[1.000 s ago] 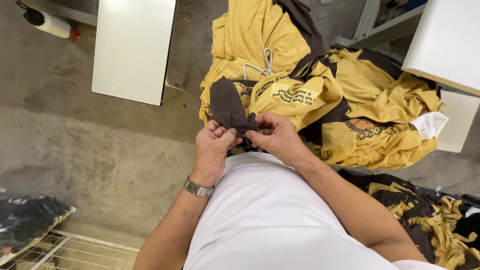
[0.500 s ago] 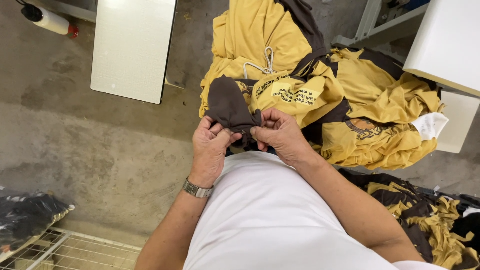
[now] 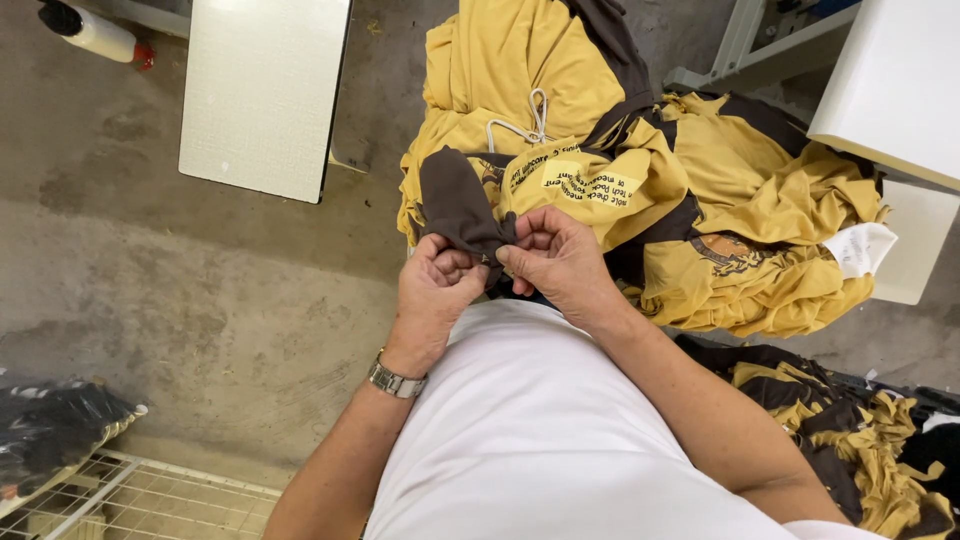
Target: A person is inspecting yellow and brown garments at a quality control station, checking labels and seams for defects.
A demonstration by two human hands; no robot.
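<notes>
left hand (image 3: 436, 288): fingers curled tight, pinching the dark brown fabric piece (image 3: 458, 207)
right hand (image 3: 556, 262): thumb and fingers pinched on the same piece
fabric piece: held above the yellow-and-brown garment pile (image 3: 700, 200)
wrist: metal watch (image 3: 396, 380)

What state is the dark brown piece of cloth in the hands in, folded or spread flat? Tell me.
Folded and bunched. The brown cloth is pinched between the left hand and right hand, creased where the fingers grip it, its free end sticking up over the yellow garments.

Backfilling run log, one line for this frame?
left hand: pinching brown fabric piece | right hand: pinching same | behind: yellow garment pile
</notes>
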